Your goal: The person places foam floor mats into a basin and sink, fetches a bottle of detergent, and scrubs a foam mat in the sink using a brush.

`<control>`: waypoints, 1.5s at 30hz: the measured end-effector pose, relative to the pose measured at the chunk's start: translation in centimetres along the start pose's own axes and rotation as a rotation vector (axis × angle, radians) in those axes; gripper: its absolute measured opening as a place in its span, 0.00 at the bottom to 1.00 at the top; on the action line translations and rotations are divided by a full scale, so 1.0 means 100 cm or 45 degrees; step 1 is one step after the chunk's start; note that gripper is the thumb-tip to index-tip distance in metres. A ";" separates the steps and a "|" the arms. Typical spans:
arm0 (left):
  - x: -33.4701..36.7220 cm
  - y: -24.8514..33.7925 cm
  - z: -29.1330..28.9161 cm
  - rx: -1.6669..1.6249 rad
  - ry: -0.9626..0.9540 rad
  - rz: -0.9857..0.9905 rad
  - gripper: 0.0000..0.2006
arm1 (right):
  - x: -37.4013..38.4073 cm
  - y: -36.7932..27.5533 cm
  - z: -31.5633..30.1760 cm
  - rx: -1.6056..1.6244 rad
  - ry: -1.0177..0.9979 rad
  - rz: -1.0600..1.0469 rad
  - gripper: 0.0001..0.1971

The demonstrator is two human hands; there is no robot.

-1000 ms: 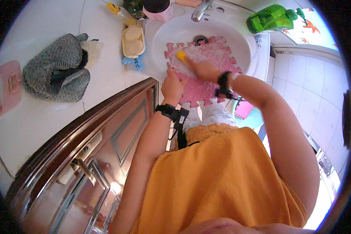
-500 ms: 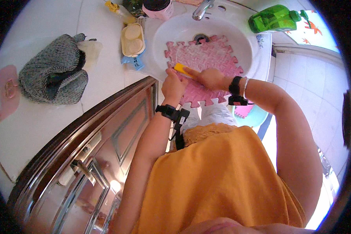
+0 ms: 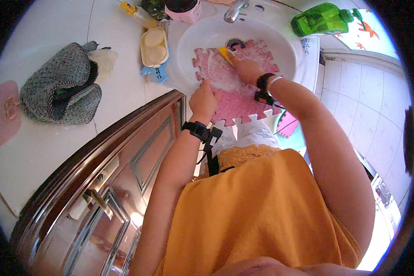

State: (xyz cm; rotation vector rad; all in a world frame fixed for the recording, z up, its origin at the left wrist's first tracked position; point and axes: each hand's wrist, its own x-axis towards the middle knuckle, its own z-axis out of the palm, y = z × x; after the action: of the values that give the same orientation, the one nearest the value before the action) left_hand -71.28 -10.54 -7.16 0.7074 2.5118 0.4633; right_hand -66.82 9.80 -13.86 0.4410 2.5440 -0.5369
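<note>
A pink foam puzzle mat [image 3: 237,108] with notched edges lies in the white sink [image 3: 186,48] and over its near rim. White suds streak its upper part. My right hand [image 3: 248,70] is closed on a small yellow scrubber [image 3: 225,53] and presses it on the mat's far part, close to the drain. Whether it is a brush or a sponge is hidden under my fingers. My left hand [image 3: 204,102] grips the mat's left edge, fingers curled round it.
A chrome faucet [image 3: 236,11] overhangs the sink's back. A green pump bottle [image 3: 321,20] lies on the right rim; a soap dish [image 3: 154,48] with soap stands left. A grey knitted cloth [image 3: 62,87] lies farther left. Below right, a pale green basin [image 3: 296,138] holds a pink piece.
My right hand has slid the yellow scrubber away from me, from beside my left hand to the mat's far part. My left hand keeps its grip on the edge.
</note>
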 end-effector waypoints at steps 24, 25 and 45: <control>0.005 -0.009 -0.003 -0.053 -0.172 -0.064 0.22 | 0.012 -0.037 0.017 0.088 0.195 0.048 0.30; 0.002 -0.014 -0.003 -0.052 -0.164 -0.089 0.22 | 0.005 -0.046 0.010 -0.010 0.092 -0.063 0.31; 0.000 -0.014 0.010 -0.030 -0.018 0.058 0.21 | 0.005 -0.047 0.015 0.148 0.005 -0.331 0.34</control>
State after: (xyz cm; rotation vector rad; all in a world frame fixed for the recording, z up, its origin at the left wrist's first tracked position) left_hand -71.31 -11.47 -8.60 0.7575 2.4776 0.5012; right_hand -68.47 5.10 -13.97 0.1507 2.5987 -0.7823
